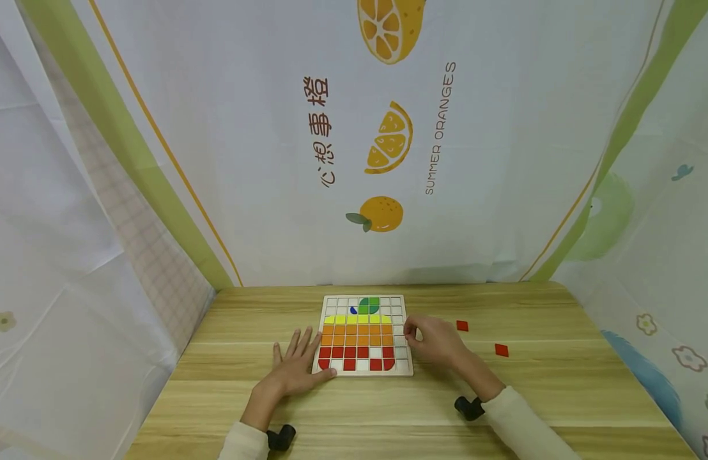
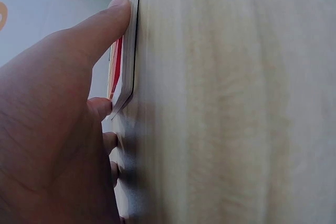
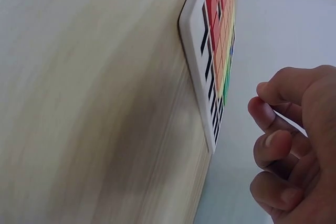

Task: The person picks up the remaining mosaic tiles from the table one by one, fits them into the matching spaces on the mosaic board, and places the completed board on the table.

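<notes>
A white square puzzle board (image 1: 402, 364) lies on the table, its grid partly filled with green, blue, yellow, orange and red tiles. White cells show among the red tiles (image 1: 350, 352) in the two nearest rows. My left hand (image 1: 299, 370) is spread flat at the board's left side, its thumb on the near edge; the left wrist view shows the thumb (image 2: 113, 22) against that edge. Thumb and forefinger of my right hand (image 1: 437, 342) pinch what looks like a small red tile by the board's right edge. Only a sliver of red shows there; the right wrist view hides it between the fingertips.
Two loose red tiles, one nearer (image 1: 462, 326) and one farther right (image 1: 501, 350), lie on the wooden table (image 1: 227, 358) beyond my right hand. A white curtain with orange prints (image 1: 262, 191) hangs behind the table's far edge.
</notes>
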Tool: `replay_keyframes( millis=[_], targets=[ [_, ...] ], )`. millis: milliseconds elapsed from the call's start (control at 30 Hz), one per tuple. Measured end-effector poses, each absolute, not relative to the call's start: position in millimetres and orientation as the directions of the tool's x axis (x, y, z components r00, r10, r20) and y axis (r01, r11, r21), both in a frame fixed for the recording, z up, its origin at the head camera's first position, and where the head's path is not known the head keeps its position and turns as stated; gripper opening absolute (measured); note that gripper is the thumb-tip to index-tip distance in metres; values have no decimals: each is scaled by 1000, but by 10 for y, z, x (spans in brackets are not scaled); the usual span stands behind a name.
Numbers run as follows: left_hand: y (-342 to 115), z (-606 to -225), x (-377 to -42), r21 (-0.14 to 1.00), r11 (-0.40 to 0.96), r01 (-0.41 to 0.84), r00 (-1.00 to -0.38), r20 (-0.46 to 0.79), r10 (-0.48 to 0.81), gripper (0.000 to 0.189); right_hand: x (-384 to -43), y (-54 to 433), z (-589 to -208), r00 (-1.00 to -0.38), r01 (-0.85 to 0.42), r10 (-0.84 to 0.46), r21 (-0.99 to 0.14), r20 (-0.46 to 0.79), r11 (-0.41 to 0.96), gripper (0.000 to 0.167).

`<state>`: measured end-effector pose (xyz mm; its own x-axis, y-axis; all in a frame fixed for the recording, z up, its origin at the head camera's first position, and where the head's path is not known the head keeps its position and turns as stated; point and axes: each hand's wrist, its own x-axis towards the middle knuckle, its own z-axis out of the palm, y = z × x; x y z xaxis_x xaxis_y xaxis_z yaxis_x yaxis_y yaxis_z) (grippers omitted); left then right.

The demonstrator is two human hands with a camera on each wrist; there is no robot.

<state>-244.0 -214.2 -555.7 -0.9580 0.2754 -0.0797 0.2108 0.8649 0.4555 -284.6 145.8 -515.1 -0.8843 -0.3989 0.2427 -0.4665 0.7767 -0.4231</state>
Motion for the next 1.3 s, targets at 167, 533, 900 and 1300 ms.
replay_keyframes(
  millis=[167,533,900,1300],
  targets=[
    [-2148,-5586,-2464,446,876,185,-963,-96,253,103,-2842,1619,-5137,-890,-453,-374,-425,259,783,17],
    [-2136,-5521,-2427,454,871,189,-957,-113,266,107,-2877,1959,-5206,-895,-437,-349,-388,279,812,9],
    [-2104,-5427,-2381,474,859,191,-957,-105,271,105,-2880,2282,-5202,-894,-430,-326,-382,308,818,8],
    [-2113,-5449,-2393,476,858,192,-958,-100,270,105,-2935,2540,-5239,-936,-336,-258,-397,238,854,13]
  ],
)
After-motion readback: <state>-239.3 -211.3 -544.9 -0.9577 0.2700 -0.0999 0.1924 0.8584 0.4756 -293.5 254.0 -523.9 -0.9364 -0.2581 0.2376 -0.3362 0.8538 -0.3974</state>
